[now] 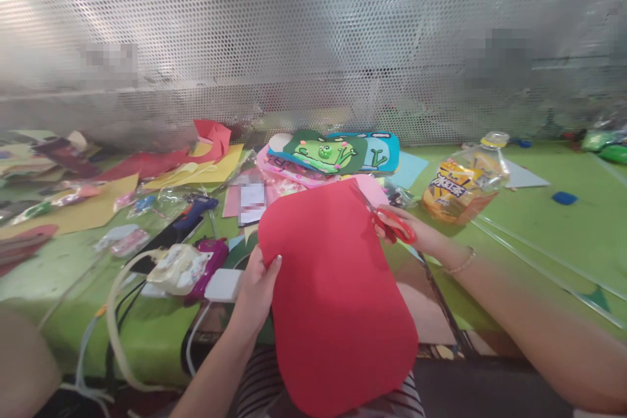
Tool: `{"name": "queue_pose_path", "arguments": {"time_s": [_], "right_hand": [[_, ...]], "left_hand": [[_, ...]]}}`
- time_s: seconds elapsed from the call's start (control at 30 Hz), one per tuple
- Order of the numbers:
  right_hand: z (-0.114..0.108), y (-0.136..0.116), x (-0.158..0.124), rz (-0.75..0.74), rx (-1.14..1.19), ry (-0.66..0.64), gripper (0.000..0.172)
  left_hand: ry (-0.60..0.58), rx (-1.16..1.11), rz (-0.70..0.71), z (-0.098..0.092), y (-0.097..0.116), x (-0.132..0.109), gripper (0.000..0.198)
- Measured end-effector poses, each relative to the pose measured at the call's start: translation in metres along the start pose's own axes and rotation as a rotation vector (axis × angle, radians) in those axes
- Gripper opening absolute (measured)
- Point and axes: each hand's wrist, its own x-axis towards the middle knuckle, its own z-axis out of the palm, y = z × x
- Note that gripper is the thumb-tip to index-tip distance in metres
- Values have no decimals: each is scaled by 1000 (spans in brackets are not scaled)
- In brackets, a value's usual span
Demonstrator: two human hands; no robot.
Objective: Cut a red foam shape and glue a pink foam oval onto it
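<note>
My left hand (258,287) grips the left edge of a large red paper sheet (333,287) with rounded corners, thumb on top. Around the red-handled scissors (399,225) my right hand (389,222) is closed, at the sheet's upper right corner. The blades lie against that corner, and part of the fingers is hidden behind the handles. The sheet hangs tilted over my lap and the table's front edge. Just beyond its top edge lies a pink paper piece (371,188). Farther back rests a decorated green and blue paper craft (337,153).
A tilted drink bottle (458,183) with an orange label is at the right, near a blue cap (564,198). Left of me are a power strip (210,268), white cables, a glue gun (196,209) and coloured paper scraps (157,163). A perforated metal panel (294,46) stands behind the table.
</note>
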Motion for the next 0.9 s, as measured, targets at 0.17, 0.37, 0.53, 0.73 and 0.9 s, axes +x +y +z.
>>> {"name": "queue_pose_path", "arguments": {"time_s": [0.17,0.37,0.53,0.73,0.9], "right_hand": [[-2,1,1,-16,-12,-7,29],[-5,-1,1,-9,-43,19,32],[-5,-8,-1,-24,-105,-50,35],[-3,-13,-4,-48,-146,-61,36],[-10,-10,-3,-26,-124,-53,34]], "left_hand": [[-39,-20,10,-1,-2,0,49],[-27,-12,14,-2,-3,0,49],[-25,-9,11,-2,-4,0,49],[-53,3,27,-4,-6,1,50],[-42,39,20,-6,-8,1,51]]}}
